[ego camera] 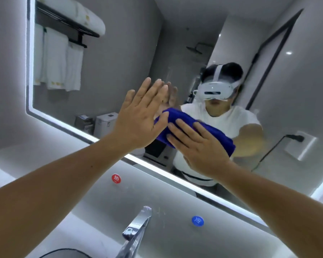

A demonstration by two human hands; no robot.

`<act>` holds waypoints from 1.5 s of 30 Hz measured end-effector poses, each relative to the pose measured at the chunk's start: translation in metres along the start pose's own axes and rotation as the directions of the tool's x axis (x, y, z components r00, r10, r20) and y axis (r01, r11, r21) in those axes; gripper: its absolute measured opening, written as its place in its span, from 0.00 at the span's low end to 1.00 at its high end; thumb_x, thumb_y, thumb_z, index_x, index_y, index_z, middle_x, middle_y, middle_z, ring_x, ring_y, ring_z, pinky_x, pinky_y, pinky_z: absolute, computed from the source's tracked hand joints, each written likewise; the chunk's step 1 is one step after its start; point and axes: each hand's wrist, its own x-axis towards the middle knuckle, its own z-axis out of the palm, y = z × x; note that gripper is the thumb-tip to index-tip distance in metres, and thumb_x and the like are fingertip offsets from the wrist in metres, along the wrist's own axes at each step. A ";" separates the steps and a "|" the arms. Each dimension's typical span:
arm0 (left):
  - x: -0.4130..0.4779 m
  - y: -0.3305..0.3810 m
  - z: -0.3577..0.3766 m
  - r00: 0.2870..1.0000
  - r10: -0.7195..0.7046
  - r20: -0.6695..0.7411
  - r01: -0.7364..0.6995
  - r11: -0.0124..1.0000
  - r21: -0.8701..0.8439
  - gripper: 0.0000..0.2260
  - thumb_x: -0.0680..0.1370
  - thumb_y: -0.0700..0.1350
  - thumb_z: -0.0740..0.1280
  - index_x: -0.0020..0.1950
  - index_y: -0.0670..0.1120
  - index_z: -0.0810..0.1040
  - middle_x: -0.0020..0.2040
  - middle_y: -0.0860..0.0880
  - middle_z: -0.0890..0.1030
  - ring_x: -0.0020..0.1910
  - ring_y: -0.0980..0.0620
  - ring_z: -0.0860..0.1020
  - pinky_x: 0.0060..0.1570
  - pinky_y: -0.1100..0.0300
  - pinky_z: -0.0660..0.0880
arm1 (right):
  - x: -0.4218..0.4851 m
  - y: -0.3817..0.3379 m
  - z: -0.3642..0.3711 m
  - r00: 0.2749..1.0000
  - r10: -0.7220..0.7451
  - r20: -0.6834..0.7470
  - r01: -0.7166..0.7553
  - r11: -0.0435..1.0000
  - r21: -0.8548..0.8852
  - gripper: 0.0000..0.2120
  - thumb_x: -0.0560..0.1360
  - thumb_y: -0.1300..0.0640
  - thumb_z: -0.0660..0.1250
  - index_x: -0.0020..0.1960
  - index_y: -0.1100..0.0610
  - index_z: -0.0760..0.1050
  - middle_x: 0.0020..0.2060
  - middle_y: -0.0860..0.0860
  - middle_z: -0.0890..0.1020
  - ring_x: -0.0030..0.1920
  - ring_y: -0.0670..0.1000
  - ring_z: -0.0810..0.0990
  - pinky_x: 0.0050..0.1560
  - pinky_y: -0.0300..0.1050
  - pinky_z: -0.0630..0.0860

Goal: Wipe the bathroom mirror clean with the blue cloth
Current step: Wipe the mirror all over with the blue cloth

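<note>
The blue cloth (183, 121) is folded and pressed flat against the bathroom mirror (119, 62), low and near the middle of the glass. My right hand (196, 146) lies on the cloth with fingers spread, holding it to the mirror. My left hand (144, 112) is flat against the glass just left of the cloth, fingers up and apart, its thumb edge touching the cloth's left end. The mirror has a lit white border and shows the reflection of a person in a white shirt with a headset.
A chrome faucet (136, 229) sticks up below my arms, above a dark basin rim (63, 252). A red round sticker (116, 178) and a blue one (197, 221) sit on the grey wall under the mirror. White towels on a rack show in the reflection.
</note>
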 end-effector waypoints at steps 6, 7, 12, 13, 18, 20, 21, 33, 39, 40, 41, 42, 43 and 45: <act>-0.019 -0.019 -0.006 0.997 -0.061 0.041 0.059 0.997 0.041 0.30 0.80 0.60 0.44 0.80 0.49 0.52 0.81 0.50 0.51 0.80 0.51 0.45 0.76 0.44 0.51 | -0.062 -0.054 0.022 0.860 -0.388 0.331 0.397 0.917 0.044 0.33 0.74 0.54 0.68 0.76 0.56 0.62 0.75 0.54 0.64 0.75 0.58 0.59 0.73 0.57 0.57; -0.021 -0.023 -0.008 0.997 -0.063 0.048 0.061 0.997 0.051 0.30 0.80 0.60 0.44 0.80 0.49 0.52 0.81 0.50 0.51 0.80 0.50 0.45 0.76 0.44 0.51 | -0.069 -0.050 0.021 0.825 -0.442 0.351 0.454 0.890 0.054 0.32 0.73 0.53 0.70 0.75 0.54 0.64 0.74 0.53 0.66 0.75 0.56 0.61 0.72 0.56 0.60; -0.015 -0.036 -0.018 0.998 -0.066 0.007 0.066 0.996 0.054 0.30 0.79 0.59 0.46 0.80 0.48 0.55 0.80 0.49 0.55 0.80 0.49 0.49 0.74 0.44 0.53 | -0.059 0.004 0.001 0.856 -0.447 0.260 0.451 0.891 0.049 0.34 0.62 0.55 0.78 0.68 0.49 0.75 0.70 0.48 0.73 0.71 0.52 0.68 0.68 0.53 0.68; -0.011 -0.039 -0.021 0.998 -0.065 -0.010 0.066 0.996 0.055 0.30 0.79 0.59 0.47 0.79 0.48 0.57 0.80 0.49 0.56 0.79 0.48 0.51 0.74 0.43 0.55 | -0.046 0.020 -0.004 0.912 -0.361 0.197 0.361 0.932 0.038 0.34 0.64 0.57 0.75 0.69 0.51 0.73 0.72 0.50 0.70 0.73 0.54 0.65 0.69 0.55 0.64; 0.008 -0.046 -0.025 0.999 -0.049 -0.004 0.049 0.999 0.017 0.31 0.79 0.60 0.45 0.80 0.48 0.54 0.81 0.48 0.53 0.80 0.50 0.48 0.75 0.42 0.52 | 0.024 0.037 -0.023 1.000 0.029 0.011 -0.029 0.999 0.016 0.25 0.77 0.58 0.60 0.74 0.55 0.67 0.76 0.53 0.62 0.76 0.57 0.59 0.70 0.59 0.62; 0.012 -0.051 -0.025 0.998 -0.042 -0.040 0.043 0.999 0.014 0.31 0.80 0.60 0.45 0.80 0.47 0.56 0.80 0.48 0.55 0.79 0.49 0.50 0.75 0.42 0.54 | 0.045 0.019 -0.018 0.986 0.155 -0.057 -0.152 0.987 0.058 0.24 0.78 0.58 0.57 0.73 0.55 0.67 0.75 0.53 0.63 0.75 0.57 0.60 0.69 0.59 0.64; 0.013 -0.055 -0.025 0.998 -0.042 -0.044 0.043 0.999 0.015 0.30 0.80 0.59 0.45 0.80 0.47 0.56 0.80 0.48 0.55 0.79 0.49 0.50 0.74 0.42 0.55 | 0.052 0.008 -0.013 0.974 0.216 -0.073 -0.211 0.975 0.073 0.24 0.77 0.58 0.57 0.73 0.56 0.67 0.75 0.53 0.63 0.75 0.57 0.60 0.69 0.59 0.65; -0.001 -0.093 -0.024 0.997 -0.079 0.005 0.079 0.997 0.022 0.31 0.80 0.61 0.46 0.80 0.50 0.51 0.80 0.51 0.50 0.79 0.51 0.47 0.75 0.43 0.52 | 0.036 -0.110 0.037 0.857 -0.321 0.403 0.265 0.946 0.189 0.31 0.81 0.54 0.55 0.79 0.54 0.44 0.77 0.51 0.39 0.77 0.56 0.37 0.72 0.59 0.37; -0.004 -0.091 -0.029 0.994 -0.104 0.020 0.104 0.995 0.010 0.31 0.78 0.62 0.45 0.80 0.52 0.51 0.81 0.52 0.51 0.79 0.52 0.46 0.74 0.45 0.50 | -0.026 -0.063 0.020 0.852 -0.433 0.294 0.458 0.889 -0.017 0.23 0.74 0.51 0.54 0.65 0.42 0.76 0.69 0.41 0.71 0.77 0.55 0.41 0.71 0.52 0.47; -0.002 -0.091 -0.028 0.995 -0.099 0.023 0.098 0.995 0.014 0.32 0.78 0.62 0.44 0.80 0.52 0.51 0.81 0.52 0.50 0.79 0.52 0.45 0.75 0.45 0.49 | -0.031 -0.050 0.015 0.856 -0.441 0.270 0.474 0.878 -0.068 0.23 0.73 0.51 0.57 0.66 0.44 0.75 0.69 0.43 0.71 0.77 0.56 0.39 0.71 0.54 0.45; 0.001 -0.090 -0.028 0.995 -0.090 0.029 0.090 0.996 0.022 0.31 0.78 0.62 0.44 0.80 0.52 0.50 0.81 0.52 0.50 0.79 0.52 0.45 0.75 0.46 0.49 | -0.033 -0.036 0.011 0.872 -0.426 0.242 0.455 0.887 -0.077 0.24 0.71 0.50 0.64 0.67 0.45 0.75 0.70 0.45 0.70 0.77 0.56 0.41 0.71 0.54 0.44; 0.004 -0.090 -0.028 0.996 -0.082 0.036 0.081 0.996 0.027 0.31 0.79 0.62 0.44 0.81 0.52 0.49 0.81 0.52 0.49 0.79 0.53 0.44 0.75 0.46 0.48 | -0.030 -0.023 0.006 0.903 -0.373 0.216 0.393 0.918 -0.057 0.29 0.67 0.51 0.70 0.68 0.47 0.74 0.71 0.47 0.70 0.77 0.56 0.45 0.71 0.55 0.45; 0.007 -0.089 -0.027 0.996 -0.078 0.041 0.077 0.997 0.027 0.31 0.79 0.62 0.44 0.81 0.52 0.48 0.81 0.52 0.48 0.79 0.53 0.43 0.75 0.46 0.47 | -0.023 -0.012 0.002 0.941 -0.282 0.185 0.292 0.956 -0.032 0.33 0.65 0.52 0.73 0.69 0.49 0.72 0.71 0.49 0.70 0.76 0.56 0.50 0.71 0.55 0.47; 0.012 -0.087 -0.025 0.996 -0.073 0.052 0.072 0.997 0.017 0.31 0.79 0.62 0.43 0.80 0.52 0.47 0.81 0.53 0.46 0.79 0.53 0.42 0.76 0.46 0.46 | -0.001 0.006 -0.009 0.992 -0.063 0.108 0.062 0.998 0.009 0.30 0.70 0.55 0.65 0.72 0.51 0.67 0.73 0.52 0.68 0.75 0.56 0.57 0.71 0.57 0.52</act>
